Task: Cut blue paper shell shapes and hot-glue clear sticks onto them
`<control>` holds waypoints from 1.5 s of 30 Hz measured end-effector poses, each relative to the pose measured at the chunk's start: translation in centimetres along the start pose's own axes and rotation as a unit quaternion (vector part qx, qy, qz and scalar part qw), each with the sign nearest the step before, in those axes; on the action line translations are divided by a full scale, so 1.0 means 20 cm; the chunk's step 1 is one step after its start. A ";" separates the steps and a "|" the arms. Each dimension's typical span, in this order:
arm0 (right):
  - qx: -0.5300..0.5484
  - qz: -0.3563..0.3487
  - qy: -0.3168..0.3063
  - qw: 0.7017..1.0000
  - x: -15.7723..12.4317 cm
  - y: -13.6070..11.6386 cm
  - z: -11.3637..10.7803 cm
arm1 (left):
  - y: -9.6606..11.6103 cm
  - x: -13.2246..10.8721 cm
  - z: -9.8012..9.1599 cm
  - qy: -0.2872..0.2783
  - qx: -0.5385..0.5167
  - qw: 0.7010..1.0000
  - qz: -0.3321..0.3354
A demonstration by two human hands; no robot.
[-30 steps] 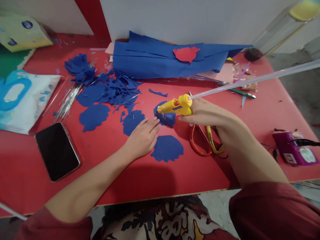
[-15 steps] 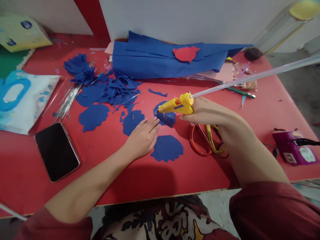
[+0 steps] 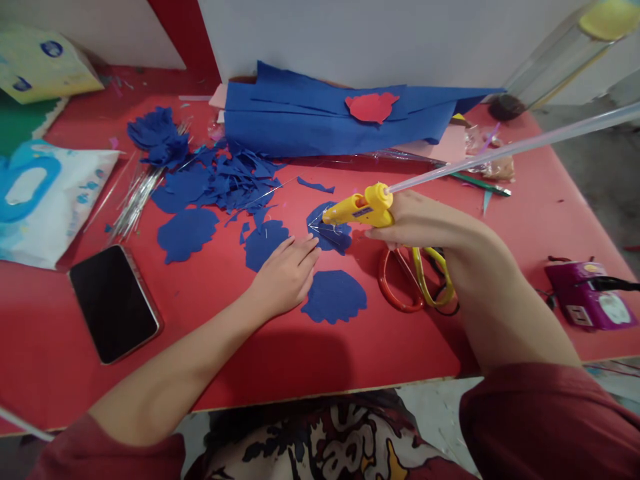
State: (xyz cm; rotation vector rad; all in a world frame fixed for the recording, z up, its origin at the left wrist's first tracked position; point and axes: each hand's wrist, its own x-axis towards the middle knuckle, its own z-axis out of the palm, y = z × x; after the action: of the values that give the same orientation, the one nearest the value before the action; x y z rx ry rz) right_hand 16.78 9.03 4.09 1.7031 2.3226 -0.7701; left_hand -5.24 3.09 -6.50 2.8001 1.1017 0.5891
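My right hand (image 3: 413, 220) is wrapped round a yellow hot glue gun (image 3: 360, 208), with a long clear glue stick (image 3: 505, 152) coming out of its back. The gun's nozzle is over a blue paper petal (image 3: 336, 239) that has thin silvery wires lying across it. My left hand (image 3: 290, 275) lies palm down with fingers extended, its fingertips at the petal's left edge. Partly under that hand is another blue petal (image 3: 264, 243). A third blue petal (image 3: 336, 297) rests just right of it, on the red table (image 3: 280, 353).
Red-and-yellow-handled scissors (image 3: 400, 283) lie below my right wrist. On the left are a phone (image 3: 115, 303), a wipes pack (image 3: 65, 200) and a wire bundle (image 3: 137, 203). Blue scraps (image 3: 237, 177) and a blue sheet (image 3: 300, 120) lie behind. A purple box (image 3: 587, 293) stands right.
My right hand has drawn the glue gun slightly to the right, its nozzle shifting away from the petal's left edge. My left hand has stayed in place.
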 end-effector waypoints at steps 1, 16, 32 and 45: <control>0.001 -0.001 -0.003 1.000 0.00 0.00 0.00 | 0.00 0.00 0.00 -0.003 -0.002 1.000 -0.002; 0.015 0.028 -0.012 0.999 -0.01 0.03 -0.02 | 0.00 0.00 0.00 -0.004 0.001 1.000 -0.002; -0.003 0.010 -0.018 1.000 -0.03 0.03 -0.05 | 0.00 0.00 0.00 -0.003 -0.010 1.000 -0.003; -0.035 0.031 -0.033 0.998 -0.02 0.08 -0.06 | 0.00 0.00 0.00 0.018 0.011 1.000 0.011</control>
State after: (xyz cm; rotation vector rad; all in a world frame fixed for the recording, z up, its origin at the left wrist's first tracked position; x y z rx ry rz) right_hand 18.52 9.62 4.78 1.6861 2.2143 -0.7131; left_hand -5.23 3.11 -6.51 2.8351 1.0916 0.6370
